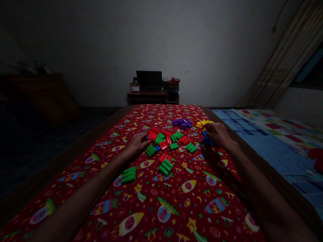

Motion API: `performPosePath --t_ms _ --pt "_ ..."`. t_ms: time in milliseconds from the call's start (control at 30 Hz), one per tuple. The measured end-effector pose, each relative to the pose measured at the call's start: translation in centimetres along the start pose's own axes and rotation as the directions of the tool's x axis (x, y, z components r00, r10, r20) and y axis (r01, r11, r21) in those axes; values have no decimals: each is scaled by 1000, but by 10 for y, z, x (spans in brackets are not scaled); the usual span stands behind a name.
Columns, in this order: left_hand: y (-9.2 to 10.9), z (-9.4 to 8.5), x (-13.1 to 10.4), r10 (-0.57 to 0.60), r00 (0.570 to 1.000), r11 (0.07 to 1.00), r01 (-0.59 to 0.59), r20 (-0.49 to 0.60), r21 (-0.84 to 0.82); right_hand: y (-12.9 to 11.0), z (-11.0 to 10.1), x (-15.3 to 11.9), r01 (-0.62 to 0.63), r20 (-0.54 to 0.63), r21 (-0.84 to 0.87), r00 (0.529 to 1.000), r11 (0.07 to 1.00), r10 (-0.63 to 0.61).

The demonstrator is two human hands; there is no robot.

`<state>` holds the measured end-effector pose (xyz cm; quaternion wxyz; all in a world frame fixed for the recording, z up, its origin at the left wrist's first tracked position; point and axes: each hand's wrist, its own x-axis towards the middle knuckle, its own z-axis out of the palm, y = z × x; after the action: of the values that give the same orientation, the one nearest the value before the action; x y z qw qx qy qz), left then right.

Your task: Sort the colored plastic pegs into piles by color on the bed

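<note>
My left hand (138,144) rests at the left edge of a mixed heap, its fingers curled round a blue toy block (147,137) that shows only in part. Beside it lie red blocks (152,136) and green blocks (150,150), each ribbed like joined tubes. Another blue block (157,148) sits among them. Over on the right, my right hand (219,132) is bent above a small group of blue blocks (207,140), fingers closed; what they hold is hidden. Yellow blocks (203,123) lie just beyond its fingertips.
Purple blocks (182,123) form a pile farther back. Loose green blocks (129,174) lie nearer me. A red patterned cloth (174,201) covers the long surface. A desk with a monitor (149,80) stands at the far wall, and checked bedding (254,141) spreads at right.
</note>
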<state>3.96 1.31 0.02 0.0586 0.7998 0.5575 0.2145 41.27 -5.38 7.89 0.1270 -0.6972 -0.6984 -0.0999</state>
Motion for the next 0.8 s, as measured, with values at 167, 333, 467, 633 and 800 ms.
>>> performPosePath --t_ms 167,333,467,633,800 --pt "8 -2 5 -42 999 999 42 10 -3 -22 -8 -7 120 45 -75 992 990 -117" --pt "5 -43 2 -87 992 995 81 92 67 -44 -1 -10 287 50 -21 957 958 -285" --pt "32 -66 -2 -25 996 998 30 85 -58 -70 8 -20 479 -100 128 877 868 -469" --pt "87 -48 -17 197 941 869 -38 275 -494 -106 14 -40 715 -289 142 691 684 -663" --pt "99 -34 -22 237 939 823 -58 248 -565 -99 8 -34 641 -194 123 765 758 -615"
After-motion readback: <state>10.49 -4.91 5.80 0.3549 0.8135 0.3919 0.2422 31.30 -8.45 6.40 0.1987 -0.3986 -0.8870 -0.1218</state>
